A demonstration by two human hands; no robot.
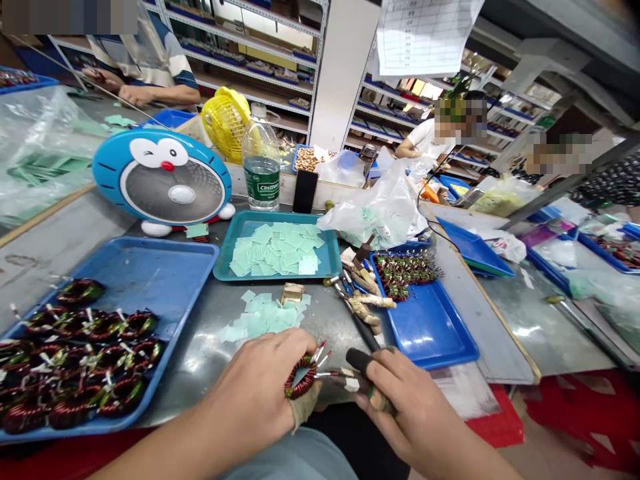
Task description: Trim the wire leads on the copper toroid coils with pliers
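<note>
My left hand [253,393] is shut on a toroidal coil [299,377] wound with dark red copper wire, its metal leads pointing right. A grey finger wrap [304,408] covers part of that hand. My right hand [415,417] grips a black-handled tool [361,363] just right of the coil, and its tip is hidden by my fingers. Many finished coils lie in a blue tray [150,267] at the left. Pale green paper squares fill a teal tray [325,253], and more lie loose on the steel bench [200,363] ahead of my hands.
Several wrapped-handle hand tools [363,293] lie beside a blue tray [440,340] of small coils. Behind stand a blue desk fan [163,177], a water bottle [261,160] and a phone [305,191]. Co-workers [143,67] sit among shelves and plastic bags.
</note>
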